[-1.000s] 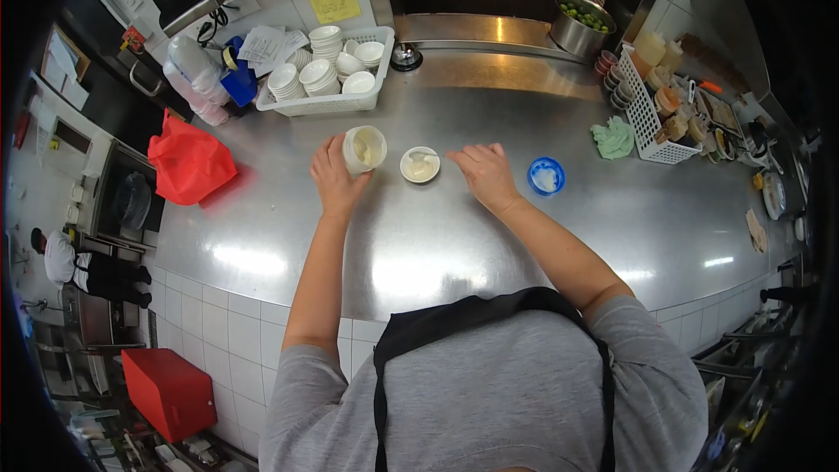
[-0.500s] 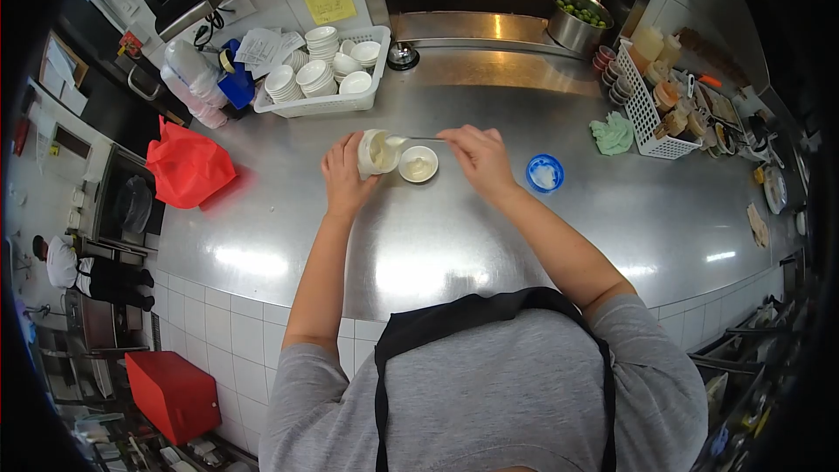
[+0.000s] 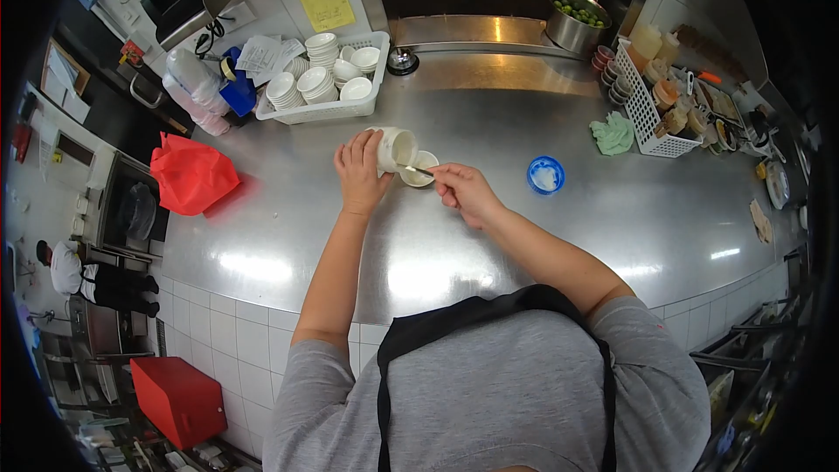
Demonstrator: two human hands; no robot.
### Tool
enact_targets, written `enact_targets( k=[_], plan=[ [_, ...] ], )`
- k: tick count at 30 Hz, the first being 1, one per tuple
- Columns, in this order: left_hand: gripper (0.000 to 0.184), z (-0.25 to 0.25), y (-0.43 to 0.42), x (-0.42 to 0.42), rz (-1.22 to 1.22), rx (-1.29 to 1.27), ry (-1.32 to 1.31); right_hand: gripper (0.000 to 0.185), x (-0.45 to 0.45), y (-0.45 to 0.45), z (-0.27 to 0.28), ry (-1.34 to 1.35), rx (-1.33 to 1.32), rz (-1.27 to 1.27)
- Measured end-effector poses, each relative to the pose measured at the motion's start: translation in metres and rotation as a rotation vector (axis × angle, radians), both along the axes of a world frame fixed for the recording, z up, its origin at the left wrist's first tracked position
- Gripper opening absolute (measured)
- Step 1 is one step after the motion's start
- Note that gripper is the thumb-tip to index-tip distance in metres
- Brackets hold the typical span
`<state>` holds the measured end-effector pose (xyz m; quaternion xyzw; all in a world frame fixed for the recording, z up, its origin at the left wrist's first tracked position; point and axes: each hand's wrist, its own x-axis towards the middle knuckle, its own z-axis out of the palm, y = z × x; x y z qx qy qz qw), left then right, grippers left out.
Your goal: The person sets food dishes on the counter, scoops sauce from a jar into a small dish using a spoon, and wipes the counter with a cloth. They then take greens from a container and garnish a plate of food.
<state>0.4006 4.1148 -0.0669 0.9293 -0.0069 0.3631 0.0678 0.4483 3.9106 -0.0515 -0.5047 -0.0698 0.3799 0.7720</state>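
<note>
My left hand (image 3: 360,166) is closed around a white jar (image 3: 386,149), tilted so its mouth faces right. Pale creamy stuff shows inside the jar. Between the fingers of my right hand (image 3: 468,190) is the handle of a spoon (image 3: 421,171), whose other end reaches to the jar's mouth. Just behind the spoon, a small white bowl (image 3: 428,160) sits on the steel counter, partly covered by the jar and spoon. A blue lid (image 3: 545,175) with white residue lies to the right of my right hand.
A white basket (image 3: 328,111) of stacked small dishes stands at the back left, beside a call bell (image 3: 403,61). A red bag (image 3: 192,173) lies on the left. On the right are a green cloth (image 3: 613,133), a condiment basket (image 3: 642,109) and a pot of green fruit (image 3: 578,28).
The jar has shifted right and tipped further over the bowl. My right hand has come lower and closer, bringing the spoon's handle down, so the spoon now slants across the bowl.
</note>
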Motion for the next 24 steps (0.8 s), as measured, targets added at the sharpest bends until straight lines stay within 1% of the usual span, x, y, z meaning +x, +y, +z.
enact_targets(
  k=[4,6,7,9,10,12,13,14,15,16,18,22,24],
  plan=[
    [0.084,-0.010,0.004,-0.003,0.075,-0.086,0.035,0.017,0.008,-0.010,0.003,-0.036,-0.041,-0.050],
    [0.084,-0.014,0.009,-0.004,0.098,-0.125,0.035,0.018,0.010,-0.013,0.004,-0.139,-0.120,-0.081],
    [0.084,-0.016,0.013,-0.005,0.131,-0.146,0.019,0.018,0.011,-0.014,0.004,-0.134,-0.119,-0.081],
    [0.085,-0.018,0.020,-0.011,0.163,-0.169,0.008,0.018,0.014,-0.019,0.003,-0.267,-0.177,-0.115],
    [0.085,-0.017,0.024,-0.012,0.185,-0.179,0.004,0.018,0.015,-0.021,0.002,-0.267,-0.177,-0.115],
    [0.086,-0.015,0.030,-0.016,0.208,-0.189,0.000,0.016,0.017,-0.024,-0.003,-0.557,-0.413,-0.132],
    [0.085,-0.015,0.033,-0.018,0.225,-0.185,-0.002,0.016,0.021,-0.025,-0.016,-0.554,-0.414,-0.132],
    [0.085,-0.015,0.034,-0.019,0.240,-0.182,-0.004,0.016,0.024,-0.024,-0.031,-1.092,-0.497,-0.225],
    [0.085,-0.014,0.033,-0.020,0.238,-0.182,-0.003,0.018,0.023,-0.023,-0.031,-1.634,-0.563,-0.317],
    [0.085,-0.012,0.032,-0.021,0.236,-0.194,-0.004,0.018,0.023,-0.026,-0.029,-1.632,-0.565,-0.319],
    [0.084,-0.009,0.032,-0.023,0.233,-0.203,-0.008,0.021,0.022,-0.029,-0.020,-1.678,-0.731,-0.160],
    [0.084,-0.011,0.028,-0.030,0.226,-0.204,0.005,0.023,0.028,-0.026,-0.014,-1.695,-0.711,-0.159],
    [0.084,-0.010,0.029,-0.028,0.215,-0.194,-0.006,0.025,0.031,-0.025,-0.009,-1.773,-0.710,-0.149]
  ],
)
